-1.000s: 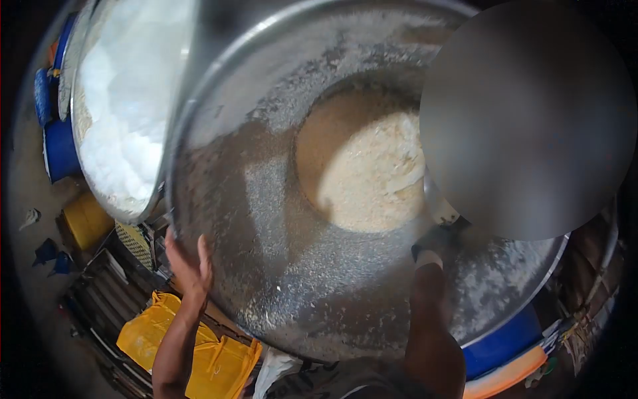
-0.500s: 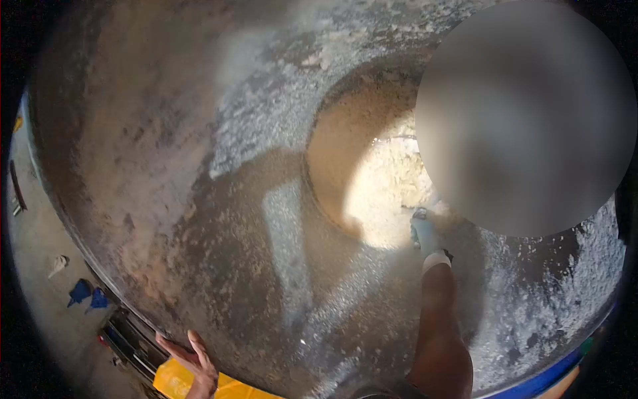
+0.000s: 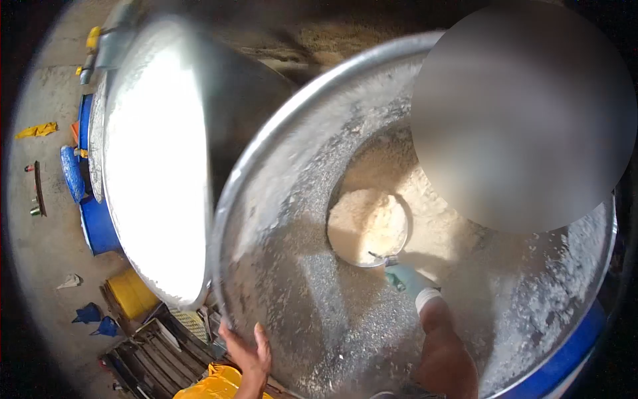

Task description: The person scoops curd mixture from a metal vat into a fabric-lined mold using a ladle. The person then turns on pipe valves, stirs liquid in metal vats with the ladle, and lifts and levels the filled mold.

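My right hand [image 3: 407,279], in a pale blue-green glove with a white cuff, is closed at the near edge of a round metal scoop [image 3: 384,265]. Pale, crumbly powder [image 3: 365,223] heaps up in the scoop. Both are deep inside a large metal drum [image 3: 266,126], above more of the same powder [image 3: 428,199] at the bottom. My left hand [image 3: 246,349] is bare, with thumb and fingers apart, against the drum's outer rim at the lower left. The grip on the scoop is partly hidden by the glove.
A metal lid [image 3: 156,159], bright with glare, stands at the left of the drum. A yellow crate [image 3: 129,292], slatted rack [image 3: 156,349], blue bins [image 3: 100,223] and blue scraps [image 3: 86,312] lie on the floor. Yellow material [image 3: 212,384] is near my left arm. A blurred disc hides the upper right.
The scoop full of powder has come into sight in my right hand, raised from the bottom. My view has drawn back, showing the drum's rim and the lid. My left hand stays by the rim.
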`<state>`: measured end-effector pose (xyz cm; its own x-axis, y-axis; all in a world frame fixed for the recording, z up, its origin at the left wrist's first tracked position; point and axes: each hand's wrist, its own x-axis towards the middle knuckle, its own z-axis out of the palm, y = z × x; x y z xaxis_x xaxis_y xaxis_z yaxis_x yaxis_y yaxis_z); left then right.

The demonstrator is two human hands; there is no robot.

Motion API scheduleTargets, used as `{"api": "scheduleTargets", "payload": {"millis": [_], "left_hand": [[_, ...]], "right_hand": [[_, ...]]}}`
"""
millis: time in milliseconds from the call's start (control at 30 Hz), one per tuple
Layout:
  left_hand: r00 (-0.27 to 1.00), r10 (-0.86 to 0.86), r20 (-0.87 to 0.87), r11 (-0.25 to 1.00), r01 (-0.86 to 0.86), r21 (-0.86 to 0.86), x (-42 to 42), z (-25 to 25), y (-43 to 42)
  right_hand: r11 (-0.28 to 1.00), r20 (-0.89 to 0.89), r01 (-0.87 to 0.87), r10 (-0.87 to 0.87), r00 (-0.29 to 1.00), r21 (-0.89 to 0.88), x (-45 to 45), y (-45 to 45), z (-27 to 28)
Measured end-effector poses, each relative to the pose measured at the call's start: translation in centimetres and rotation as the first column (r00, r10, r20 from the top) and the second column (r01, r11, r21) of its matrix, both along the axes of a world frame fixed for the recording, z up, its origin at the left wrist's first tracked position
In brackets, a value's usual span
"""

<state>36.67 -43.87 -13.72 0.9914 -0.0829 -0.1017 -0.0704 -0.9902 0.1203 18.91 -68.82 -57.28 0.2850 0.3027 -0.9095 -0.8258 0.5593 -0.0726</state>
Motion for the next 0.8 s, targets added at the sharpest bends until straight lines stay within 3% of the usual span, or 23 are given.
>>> {"api": "scheduleTargets", "payload": {"millis": [133,200,267,333,400,467,533,600,667,733,800], "left_hand": [[0.982,-0.138,0.132,0.979,0.156,-0.130,1.2,-0.8,-3.9],[0.982,-0.132,0.138,0.988,0.141,-0.061,0.2,-2.1,-3.5],[0.985,-0.145,0.093,0.968,0.160,-0.191,0.5,-1.8,-4.1],[0.982,-0.178,0.059,0.913,0.187,-0.362,0.2,-2.9,-3.3],[0.995,-0.097,0.035,0.865,0.102,-0.491,-1.4,-2.8,-3.3],[1.000,-0.024,-0.004,0.789,0.017,-0.614,-4.8,-4.3,-1.7],[0.999,-0.003,0.039,0.754,0.028,-0.656,-9.6,-7.2,1.4],[0.988,0.029,-0.151,0.740,-0.123,-0.662,-15.8,-6.9,5.8],[0.952,0.154,-0.263,0.695,-0.294,-0.657,-23.8,-10.1,9.6],[0.940,0.278,-0.198,0.725,-0.341,-0.599,-33.0,-16.7,15.2],[0.826,0.418,-0.378,0.687,-0.560,-0.463,-41.6,-17.5,18.1]], "right_hand": [[0.997,0.103,-0.018,0.025,0.994,-0.070,-0.1,-1.1,11.0],[0.991,0.131,-0.022,0.039,0.991,-0.130,-1.0,-2.3,17.6],[0.976,0.131,-0.018,0.047,0.990,-0.217,-1.1,-3.2,27.2],[0.950,0.115,-0.029,0.068,0.991,-0.311,-3.3,-4.3,32.4],[0.983,0.148,-0.095,0.119,0.982,-0.158,-6.2,-6.4,34.9],[0.950,0.213,-0.133,0.197,0.957,-0.282,-7.4,-6.9,43.2],[0.927,0.186,-0.004,0.080,0.979,-0.375,-8.5,-6.2,49.3],[0.896,0.178,-0.099,0.193,0.965,-0.433,-9.8,-5.4,53.8],[0.854,0.182,-0.104,0.225,0.957,-0.509,-11.4,-4.6,55.3],[0.816,0.157,-0.156,0.288,0.945,-0.557,-12.9,-4.5,55.6],[0.854,0.059,-0.220,0.279,0.958,-0.472,-13.9,-5.0,54.4]]}}
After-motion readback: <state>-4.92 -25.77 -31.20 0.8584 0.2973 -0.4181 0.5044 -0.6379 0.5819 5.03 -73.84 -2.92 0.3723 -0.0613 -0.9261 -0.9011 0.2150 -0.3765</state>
